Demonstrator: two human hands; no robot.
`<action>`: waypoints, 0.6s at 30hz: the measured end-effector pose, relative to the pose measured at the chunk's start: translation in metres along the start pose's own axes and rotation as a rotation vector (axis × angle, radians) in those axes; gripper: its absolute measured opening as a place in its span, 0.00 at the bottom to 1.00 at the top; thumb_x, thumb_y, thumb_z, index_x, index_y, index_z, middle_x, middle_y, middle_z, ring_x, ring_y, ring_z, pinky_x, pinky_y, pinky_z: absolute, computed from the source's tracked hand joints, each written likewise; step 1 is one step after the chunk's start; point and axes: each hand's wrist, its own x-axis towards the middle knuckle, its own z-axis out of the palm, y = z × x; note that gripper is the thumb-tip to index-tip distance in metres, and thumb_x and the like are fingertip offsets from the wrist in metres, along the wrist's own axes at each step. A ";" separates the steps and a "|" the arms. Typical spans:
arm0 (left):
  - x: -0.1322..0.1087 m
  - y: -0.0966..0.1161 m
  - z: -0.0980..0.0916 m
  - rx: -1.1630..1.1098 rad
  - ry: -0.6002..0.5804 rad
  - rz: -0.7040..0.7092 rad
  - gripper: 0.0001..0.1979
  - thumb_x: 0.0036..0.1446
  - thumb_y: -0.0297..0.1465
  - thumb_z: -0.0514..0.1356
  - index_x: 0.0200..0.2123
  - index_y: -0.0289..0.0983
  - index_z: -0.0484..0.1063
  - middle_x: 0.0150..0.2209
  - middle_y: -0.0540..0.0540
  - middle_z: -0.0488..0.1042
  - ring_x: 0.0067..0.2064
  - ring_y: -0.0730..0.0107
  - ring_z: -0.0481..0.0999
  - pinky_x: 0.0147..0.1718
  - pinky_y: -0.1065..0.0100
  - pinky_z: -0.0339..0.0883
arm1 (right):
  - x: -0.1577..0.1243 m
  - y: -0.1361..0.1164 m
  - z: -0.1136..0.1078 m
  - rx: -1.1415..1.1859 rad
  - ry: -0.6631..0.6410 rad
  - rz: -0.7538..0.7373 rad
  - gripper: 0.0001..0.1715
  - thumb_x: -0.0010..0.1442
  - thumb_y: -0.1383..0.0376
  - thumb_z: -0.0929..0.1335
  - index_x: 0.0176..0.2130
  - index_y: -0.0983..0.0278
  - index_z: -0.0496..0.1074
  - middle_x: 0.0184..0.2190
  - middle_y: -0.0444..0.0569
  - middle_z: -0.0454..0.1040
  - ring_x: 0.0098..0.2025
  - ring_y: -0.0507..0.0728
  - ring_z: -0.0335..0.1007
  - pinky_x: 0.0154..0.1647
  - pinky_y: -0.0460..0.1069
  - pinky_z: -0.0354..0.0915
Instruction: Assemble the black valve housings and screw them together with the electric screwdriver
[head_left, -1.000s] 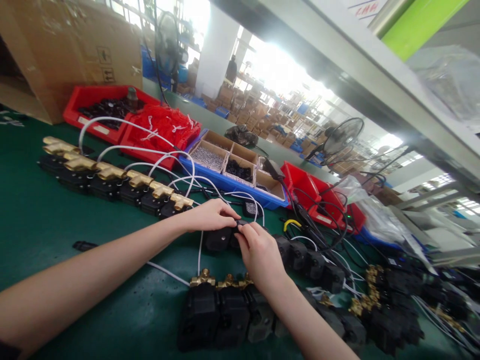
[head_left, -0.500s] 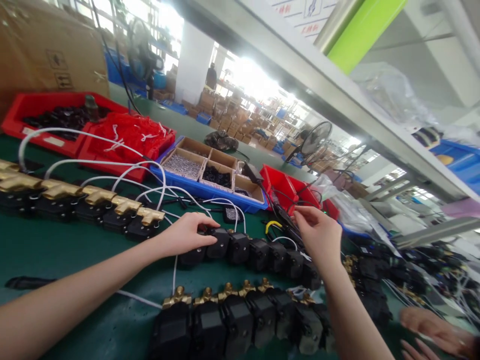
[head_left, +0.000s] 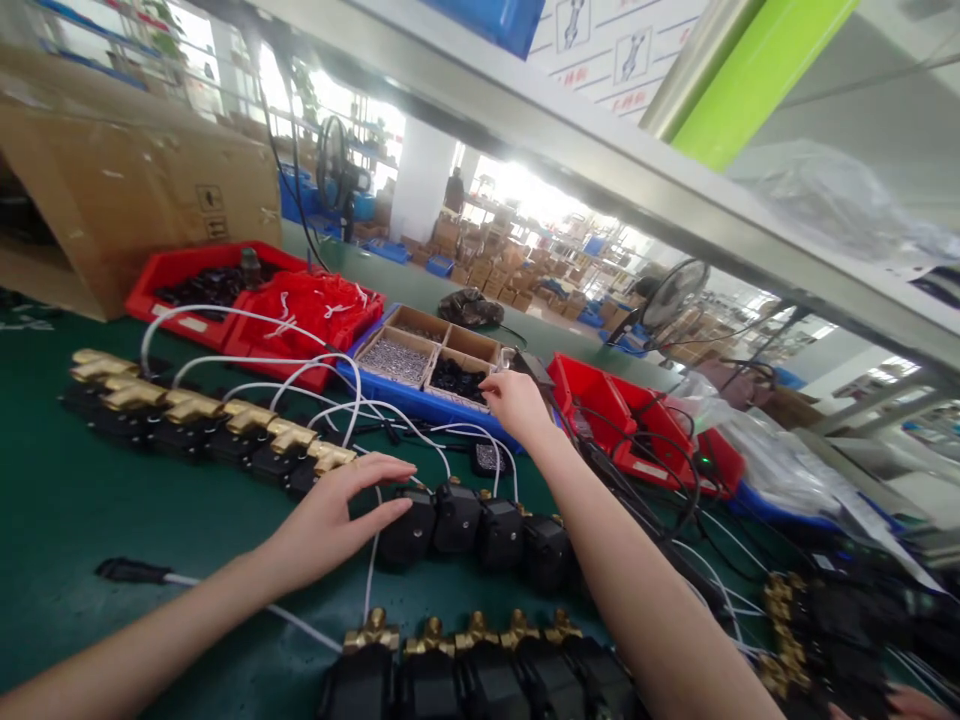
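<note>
Housings (head_left: 456, 518) sit mid-bench in a row, four showing clearly, right forearm across the row's right end. Left to right: carton (head_left: 150, 190) at far left, open side facing left. Black plug (head_left: 133, 570) lies below it on the green bench (head_left: 67, 490), white lead running right toward the front row. Two red bins (head_left: 217, 335) next to the carton: black parts (head_left: 202, 288) in one, red pieces with white ties (head_left: 322, 308) in the other. In front of them, a slanting row of brass tees (head_left: 191, 405) on black bases, white cables arching off to the right. Left hand (head_left: 337, 515) next: thumb and fingers well spread, thumb tip at the leftmost housing; can't tell if it touches. Not closed around anything. Behind the housings, blue tray (head_left: 435, 402) with card compartments: silver bits (head_left: 394, 358) left, black bits (head_left: 454, 380) right of them. Nearest the camera, front units (head_left: 431, 690) with brass fittings (head_left: 375, 632) on top. Right hand (head_left: 520, 402) reaches over the tray, fingertips together at the right edge of the black bits; can't tell if it has one. Further right: more red bins (head_left: 651, 462), then clear plastic (head_left: 780, 450). Bottom right corner: part of another person's hand (head_left: 909, 702), beside dark units.
</note>
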 end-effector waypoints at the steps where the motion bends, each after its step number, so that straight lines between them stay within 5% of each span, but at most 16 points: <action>1: -0.007 -0.002 -0.001 0.010 0.019 0.013 0.17 0.62 0.42 0.58 0.50 0.41 0.74 0.52 0.45 0.75 0.55 0.60 0.72 0.57 0.60 0.65 | 0.009 -0.002 0.003 -0.040 -0.049 -0.015 0.10 0.66 0.62 0.68 0.44 0.67 0.74 0.45 0.51 0.76 0.49 0.58 0.73 0.54 0.59 0.69; 9: -0.023 -0.012 0.005 -0.055 -0.127 0.041 0.34 0.50 0.29 0.69 0.59 0.51 0.65 0.59 0.49 0.66 0.59 0.61 0.68 0.54 0.63 0.68 | 0.045 0.000 0.016 -0.219 -0.281 -0.060 0.13 0.66 0.60 0.69 0.46 0.67 0.73 0.46 0.51 0.74 0.46 0.57 0.73 0.49 0.56 0.72; 13: -0.021 -0.017 0.009 -0.226 -0.133 -0.016 0.31 0.52 0.29 0.67 0.59 0.49 0.66 0.59 0.47 0.66 0.56 0.63 0.70 0.40 0.70 0.73 | 0.044 0.004 0.022 -0.210 -0.222 -0.058 0.13 0.66 0.59 0.68 0.45 0.67 0.73 0.45 0.51 0.74 0.47 0.57 0.73 0.50 0.57 0.71; 18: -0.021 -0.022 0.014 -0.372 -0.123 -0.100 0.26 0.54 0.30 0.64 0.58 0.46 0.68 0.57 0.46 0.67 0.56 0.62 0.70 0.40 0.71 0.74 | 0.039 0.014 0.030 -0.133 -0.106 -0.046 0.12 0.66 0.60 0.69 0.44 0.67 0.73 0.46 0.51 0.74 0.49 0.58 0.72 0.52 0.58 0.70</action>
